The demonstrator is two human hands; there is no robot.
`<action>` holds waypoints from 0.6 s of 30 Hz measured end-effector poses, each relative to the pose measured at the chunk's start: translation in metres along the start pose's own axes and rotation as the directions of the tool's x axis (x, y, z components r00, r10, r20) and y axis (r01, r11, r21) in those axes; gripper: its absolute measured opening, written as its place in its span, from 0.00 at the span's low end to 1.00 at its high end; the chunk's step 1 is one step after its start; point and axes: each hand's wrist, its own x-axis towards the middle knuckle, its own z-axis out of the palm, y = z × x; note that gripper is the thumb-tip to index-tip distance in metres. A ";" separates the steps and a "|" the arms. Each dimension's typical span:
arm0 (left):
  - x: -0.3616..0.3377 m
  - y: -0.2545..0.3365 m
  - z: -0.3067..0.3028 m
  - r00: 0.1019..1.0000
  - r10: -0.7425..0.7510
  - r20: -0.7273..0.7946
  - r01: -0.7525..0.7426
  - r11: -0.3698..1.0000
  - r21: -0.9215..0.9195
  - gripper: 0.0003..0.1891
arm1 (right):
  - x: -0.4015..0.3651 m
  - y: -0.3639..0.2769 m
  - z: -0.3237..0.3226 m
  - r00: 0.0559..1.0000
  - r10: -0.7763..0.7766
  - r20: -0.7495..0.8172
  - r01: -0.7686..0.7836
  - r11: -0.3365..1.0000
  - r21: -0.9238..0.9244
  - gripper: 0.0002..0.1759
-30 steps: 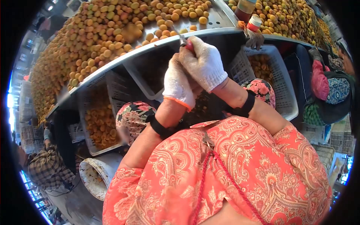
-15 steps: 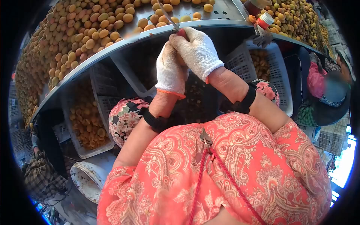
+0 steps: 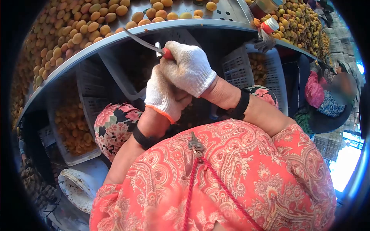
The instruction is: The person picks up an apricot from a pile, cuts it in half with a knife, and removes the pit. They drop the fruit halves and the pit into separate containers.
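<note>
My right hand (image 3: pixel 189 67), in a white knit glove, is closed round the red handle of a curved knife (image 3: pixel 140 42). The thin blade points up and left, its tip overlapping the metal table rim. A small metal cylinder shows where blade meets handle. Just below and touching it is my left hand (image 3: pixel 163 94), gloved too, with fingers curled in. Whatever the left hand holds is hidden by the gloves. Whole apricots (image 3: pixel 92 27) lie on the metal table (image 3: pixel 189 7) beyond both hands.
Under the table edge stand a crate of apricot pieces (image 3: pixel 73 131) at left and another crate (image 3: pixel 275 79) at right. A white bucket (image 3: pixel 77 188) is lower left. A red bottle with white cap (image 3: pixel 269 25) sits by the rim. Another person (image 3: pixel 327 92) is at right.
Both hands have come down and left, closer to my body. The knife has swung from pointing up to pointing up-left. The view has shifted slightly.
</note>
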 end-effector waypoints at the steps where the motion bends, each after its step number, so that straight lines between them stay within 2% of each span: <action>1: 0.006 -0.001 -0.005 0.999 -0.037 0.016 0.037 0.999 -0.010 0.30 | 0.000 0.001 0.001 1.000 -0.022 0.003 0.022 1.000 -0.002 0.08; 3: 0.016 0.000 -0.019 0.997 -0.071 0.031 0.072 0.997 -0.024 0.29 | 0.001 0.001 0.002 0.999 -0.037 0.028 0.038 0.999 -0.019 0.08; 5: 0.024 -0.002 -0.030 0.966 -0.108 0.235 0.120 0.992 -0.038 0.27 | -0.001 0.002 0.000 0.997 -0.045 0.054 0.048 0.998 -0.045 0.08; 8: 0.015 -0.005 -0.017 0.980 -0.104 0.167 0.120 0.989 -0.089 0.25 | 0.003 0.004 -0.005 0.993 -0.074 0.095 0.076 0.997 -0.017 0.08; 9: 0.018 -0.007 -0.018 0.967 -0.084 0.239 0.116 0.986 -0.122 0.24 | 0.004 0.005 -0.006 0.987 -0.108 0.120 0.113 0.993 -0.039 0.09; 10: 0.017 -0.009 -0.019 0.968 -0.086 0.237 0.117 0.985 -0.123 0.24 | 0.004 0.006 -0.007 0.979 -0.141 0.147 0.151 0.987 -0.060 0.09; 13: 0.018 -0.010 -0.016 0.961 -0.100 0.260 0.143 0.978 -0.153 0.24 | 0.005 0.005 -0.013 0.967 -0.167 0.194 0.182 0.981 -0.066 0.09; 15: 0.022 -0.011 -0.021 0.928 -0.119 0.352 0.177 0.974 -0.139 0.24 | 0.004 0.005 -0.015 0.969 -0.147 0.198 0.167 0.982 -0.086 0.09; 16: 0.023 -0.011 -0.017 0.928 -0.117 0.354 0.175 0.975 -0.136 0.24 | 0.004 0.005 -0.016 0.971 -0.131 0.199 0.154 0.982 -0.105 0.09; 17: 0.023 -0.009 -0.011 0.963 -0.067 0.260 0.105 0.985 -0.138 0.25 | 0.004 0.005 -0.013 0.972 -0.134 0.195 0.156 0.982 -0.104 0.09; 18: 0.023 -0.008 -0.006 0.987 -0.012 0.161 0.034 0.990 -0.135 0.25 | 0.005 0.004 -0.009 0.989 -0.088 0.117 0.103 0.987 -0.125 0.08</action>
